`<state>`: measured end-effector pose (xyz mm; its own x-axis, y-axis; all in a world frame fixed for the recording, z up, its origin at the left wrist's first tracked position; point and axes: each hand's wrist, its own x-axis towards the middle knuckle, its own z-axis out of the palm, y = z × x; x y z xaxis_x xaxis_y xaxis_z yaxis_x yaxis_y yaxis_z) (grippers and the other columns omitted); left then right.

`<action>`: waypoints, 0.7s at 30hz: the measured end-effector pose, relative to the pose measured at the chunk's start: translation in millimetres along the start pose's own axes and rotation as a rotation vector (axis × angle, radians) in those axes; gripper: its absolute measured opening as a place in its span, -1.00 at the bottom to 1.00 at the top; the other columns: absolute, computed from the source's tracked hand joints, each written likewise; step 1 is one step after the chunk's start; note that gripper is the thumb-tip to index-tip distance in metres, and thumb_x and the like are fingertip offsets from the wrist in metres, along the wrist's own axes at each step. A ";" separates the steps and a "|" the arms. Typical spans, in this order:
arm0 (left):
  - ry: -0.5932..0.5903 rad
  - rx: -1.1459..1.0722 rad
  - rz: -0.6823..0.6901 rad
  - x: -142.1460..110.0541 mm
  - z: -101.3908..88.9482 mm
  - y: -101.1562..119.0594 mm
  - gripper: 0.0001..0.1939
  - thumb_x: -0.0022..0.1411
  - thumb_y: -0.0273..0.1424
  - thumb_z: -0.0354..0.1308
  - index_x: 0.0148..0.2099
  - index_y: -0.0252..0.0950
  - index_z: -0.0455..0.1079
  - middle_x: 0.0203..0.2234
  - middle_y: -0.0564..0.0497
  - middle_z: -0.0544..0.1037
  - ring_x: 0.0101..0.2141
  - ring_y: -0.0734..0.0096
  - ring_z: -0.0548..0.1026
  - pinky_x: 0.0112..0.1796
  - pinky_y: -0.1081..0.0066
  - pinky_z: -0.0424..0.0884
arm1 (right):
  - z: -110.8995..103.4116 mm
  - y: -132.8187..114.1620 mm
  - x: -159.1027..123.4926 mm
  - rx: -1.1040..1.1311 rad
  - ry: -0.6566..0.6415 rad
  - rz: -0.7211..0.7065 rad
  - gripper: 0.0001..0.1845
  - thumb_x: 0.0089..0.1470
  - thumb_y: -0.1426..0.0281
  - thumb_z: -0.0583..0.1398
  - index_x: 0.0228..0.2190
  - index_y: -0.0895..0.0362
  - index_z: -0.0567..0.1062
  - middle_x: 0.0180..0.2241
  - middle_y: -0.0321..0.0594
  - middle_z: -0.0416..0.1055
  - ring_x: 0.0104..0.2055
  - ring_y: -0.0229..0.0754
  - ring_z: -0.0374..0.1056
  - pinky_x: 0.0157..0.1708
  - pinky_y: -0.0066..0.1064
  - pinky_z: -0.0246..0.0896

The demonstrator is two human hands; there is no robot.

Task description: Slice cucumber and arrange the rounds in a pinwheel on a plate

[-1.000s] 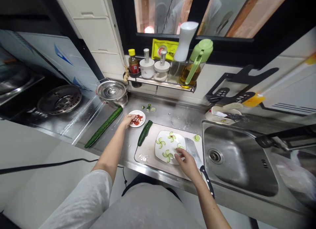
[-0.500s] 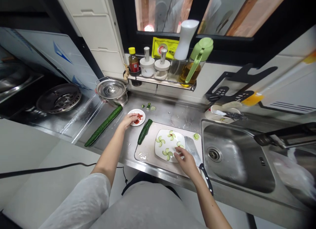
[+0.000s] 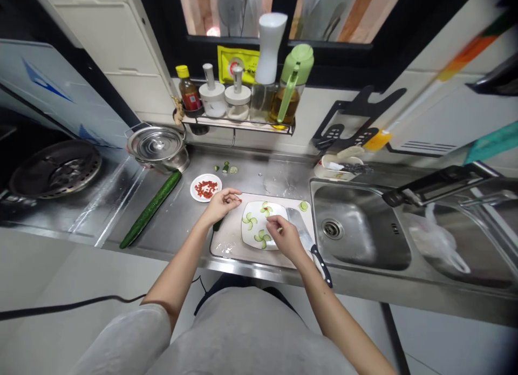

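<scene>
My left hand [image 3: 222, 206] is pinched on a small red piece [image 3: 240, 200] at its fingertips, above the left part of the cutting board [image 3: 227, 238]. My right hand [image 3: 285, 237] hovers over the right side of a white square plate [image 3: 256, 228], thumb and fingers together; whatever may be between them is hidden. Green-edged cucumber slices [image 3: 262, 238] lie on the plate in pinwheel flowers. Beside it rests a knife [image 3: 321, 264] with a black handle. Chopped red bits [image 3: 207, 188] fill a small white dish [image 3: 194, 195]. A cucumber half [image 3: 218, 224] is mostly hidden behind my left hand.
A long cucumber [image 3: 150, 210] lies at the left, by a lidded steel pot [image 3: 157, 145]. Cucumber scraps [image 3: 225, 168] sit behind the dish. Bottles and jars line a wall rack [image 3: 243, 125]. The sink [image 3: 360, 234] is at the right.
My left hand has left the small dish and moved right toward the plate, carrying a red piece. My right hand's fingers have drawn together over the plate. The camera view has shifted right.
</scene>
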<state>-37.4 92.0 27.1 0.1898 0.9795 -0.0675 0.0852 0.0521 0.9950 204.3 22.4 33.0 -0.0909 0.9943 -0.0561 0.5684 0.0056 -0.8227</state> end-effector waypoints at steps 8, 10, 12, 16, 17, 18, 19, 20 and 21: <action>-0.165 0.110 0.012 -20.4 41.3 13.1 -0.63 0.06 -0.24 0.26 -0.10 -0.31 0.43 -0.45 0.03 0.51 -0.48 0.54 0.40 -0.43 0.53 0.25 | 3.3 -21.0 7.9 0.055 0.022 -0.101 -0.78 0.07 0.27 0.13 -0.29 0.11 0.49 -0.31 -0.21 0.48 -0.36 -0.24 0.34 -0.32 -0.42 0.23; -0.186 0.136 0.002 -22.5 45.5 14.1 -0.64 0.07 -0.24 0.25 -0.10 -0.30 0.43 -0.46 0.04 0.50 -0.50 0.55 0.39 -0.45 0.53 0.23 | 4.6 -20.0 7.8 0.054 0.016 -0.104 -0.79 0.07 0.28 0.13 -0.30 0.10 0.49 -0.30 -0.21 0.48 -0.35 -0.24 0.34 -0.32 -0.42 0.22; -0.208 0.142 -0.007 -24.1 49.5 14.7 -0.65 0.08 -0.24 0.24 -0.10 -0.30 0.43 -0.45 0.04 0.51 -0.51 0.56 0.38 -0.45 0.53 0.23 | 6.2 -18.6 7.6 0.053 0.008 -0.105 -0.81 0.07 0.28 0.13 -0.32 0.09 0.48 -0.31 -0.21 0.48 -0.35 -0.25 0.33 -0.31 -0.42 0.22; -0.235 0.134 0.001 -26.3 56.9 14.4 -0.65 0.08 -0.27 0.24 -0.09 -0.30 0.43 -0.46 0.05 0.51 -0.47 0.53 0.41 -0.41 0.52 0.27 | 9.1 -16.5 7.5 0.030 -0.003 -0.107 -0.86 0.05 0.32 0.13 -0.40 0.10 0.47 -0.36 -0.24 0.46 -0.36 -0.25 0.32 -0.29 -0.42 0.20; -0.239 0.128 0.003 -26.5 58.3 13.6 -0.66 0.08 -0.28 0.24 -0.09 -0.30 0.43 -0.47 0.04 0.51 -0.46 0.52 0.42 -0.40 0.52 0.27 | 9.2 -16.0 7.5 0.018 -0.002 -0.101 -0.87 0.04 0.34 0.13 -0.42 0.10 0.46 -0.38 -0.25 0.45 -0.36 -0.25 0.31 -0.29 -0.42 0.19; -0.243 0.120 0.002 -26.5 59.4 12.4 -0.66 0.08 -0.28 0.24 -0.09 -0.31 0.43 -0.46 0.04 0.51 -0.45 0.51 0.42 -0.39 0.52 0.28 | 9.1 -15.1 7.5 0.008 0.000 -0.093 -0.87 0.03 0.34 0.13 -0.44 0.11 0.46 -0.40 -0.25 0.44 -0.37 -0.25 0.30 -0.30 -0.43 0.18; -0.249 0.112 -0.001 -26.5 60.0 10.5 -0.66 0.08 -0.29 0.24 -0.09 -0.31 0.43 -0.46 0.04 0.51 -0.44 0.50 0.42 -0.38 0.51 0.28 | 8.5 -13.7 7.5 0.001 0.000 -0.084 -0.87 0.03 0.34 0.12 -0.44 0.11 0.45 -0.42 -0.26 0.44 -0.37 -0.25 0.30 -0.31 -0.43 0.17; -0.254 0.104 -0.007 -26.4 60.2 7.9 -0.65 0.07 -0.29 0.23 -0.09 -0.31 0.42 -0.45 0.03 0.51 -0.44 0.50 0.42 -0.37 0.51 0.28 | 7.7 -11.5 7.2 -0.003 -0.001 -0.073 -0.87 0.03 0.34 0.12 -0.44 0.11 0.45 -0.43 -0.27 0.43 -0.38 -0.26 0.29 -0.32 -0.44 0.17; -0.255 0.100 -0.014 -26.4 60.0 4.4 -0.64 0.07 -0.28 0.23 -0.08 -0.31 0.42 -0.44 0.02 0.52 -0.43 0.49 0.42 -0.37 0.50 0.28 | 6.6 -8.4 6.7 -0.007 -0.002 -0.060 -0.86 0.04 0.33 0.12 -0.44 0.11 0.45 -0.44 -0.28 0.43 -0.39 -0.26 0.29 -0.33 -0.45 0.16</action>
<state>16.6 54.7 28.9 0.4267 0.8976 -0.1102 0.1834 0.0335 0.9825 193.5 28.3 35.7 -0.1262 0.9920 -0.0081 0.5673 0.0655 -0.8209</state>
